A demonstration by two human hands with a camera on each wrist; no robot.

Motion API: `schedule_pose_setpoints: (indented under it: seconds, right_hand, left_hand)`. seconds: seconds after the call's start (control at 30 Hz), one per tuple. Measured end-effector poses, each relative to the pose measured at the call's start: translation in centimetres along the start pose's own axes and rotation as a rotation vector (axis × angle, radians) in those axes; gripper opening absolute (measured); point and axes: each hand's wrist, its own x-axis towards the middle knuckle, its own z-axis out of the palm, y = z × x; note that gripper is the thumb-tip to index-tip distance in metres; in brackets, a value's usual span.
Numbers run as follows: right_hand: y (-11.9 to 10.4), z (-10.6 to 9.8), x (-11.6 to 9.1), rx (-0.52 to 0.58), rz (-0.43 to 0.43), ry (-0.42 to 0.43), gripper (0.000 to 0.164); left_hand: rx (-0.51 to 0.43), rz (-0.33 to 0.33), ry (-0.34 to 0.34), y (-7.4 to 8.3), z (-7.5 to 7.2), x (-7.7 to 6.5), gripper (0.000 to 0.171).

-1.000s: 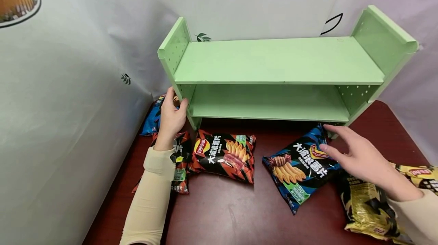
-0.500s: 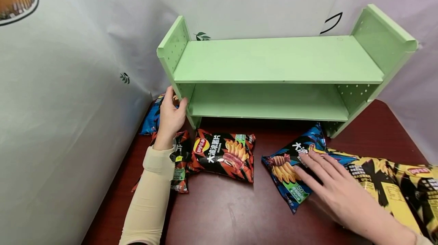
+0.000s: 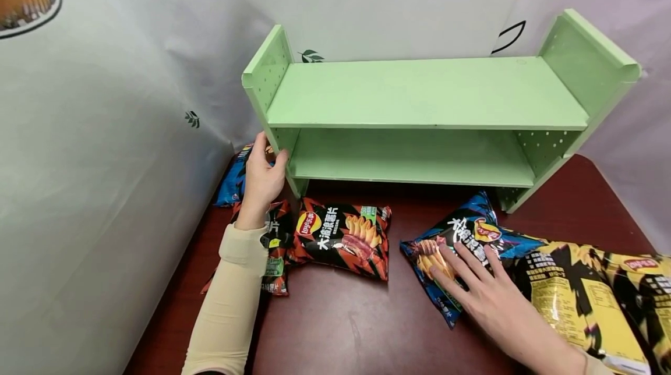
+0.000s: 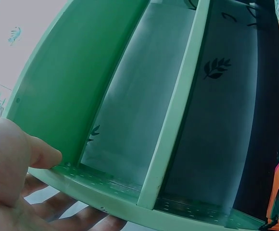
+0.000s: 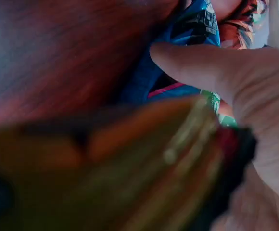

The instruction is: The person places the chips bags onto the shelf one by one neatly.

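Observation:
My left hand [image 3: 264,180] grips the left side panel of a green two-tier shelf [image 3: 430,92]. In the left wrist view its thumb [image 4: 45,153] lies inside the panel and the fingers wrap around the outside. My right hand [image 3: 487,299] lies over a blue-and-black chip bag [image 3: 479,212], fingers spread and fairly straight on its front. The right wrist view shows the thumb [image 5: 192,62] against the blue bag [image 5: 142,79]. A yellow-and-black chip bag [image 3: 558,287] lies right beside this hand; its blurred end [image 5: 144,154] fills the lower right wrist view.
A red-and-black chip bag [image 3: 341,238] lies before the shelf's left foot. Another red-and-black bag [image 3: 275,247] is partly behind the left forearm, with a blue bag [image 3: 230,183] farther back. A second yellow bag [image 3: 642,282] is at right on the dark red table [image 3: 335,328].
My right hand has moved left and down from the blue bag's right end onto its front. The yellow bag beside it has shifted and lies flatter. My left hand has stayed on the shelf.

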Motion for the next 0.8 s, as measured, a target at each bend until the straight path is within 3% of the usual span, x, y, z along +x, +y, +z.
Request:
schedule_pose_setpoints:
  seconds: [0.27, 0.6, 0.7, 0.8]
  right_hand:
    - [0.4, 0.2, 0.6, -0.038, -0.044, 0.029, 0.066]
    - [1.2, -0.3, 0.1, 0.014, -0.140, -0.031, 0.062]
    - [0.9, -1.0, -0.2, 0.133, -0.088, -0.022, 0.045]
    - [-0.2, -2.1, -0.5, 0.294, 0.094, 0.036, 0.039]
  left_hand:
    - [0.002, 0.019, 0.005, -0.2, 0.1, -0.1, 0.050]
    - [0.009, 0.009, 0.003, 0.0, 0.1, 0.0, 0.049]
    - [0.006, -0.007, -0.004, 0.1, 0.0, 0.0, 0.050]
    - [-0.001, -0.018, -0.007, 0.2, 0.0, 0.0, 0.050]
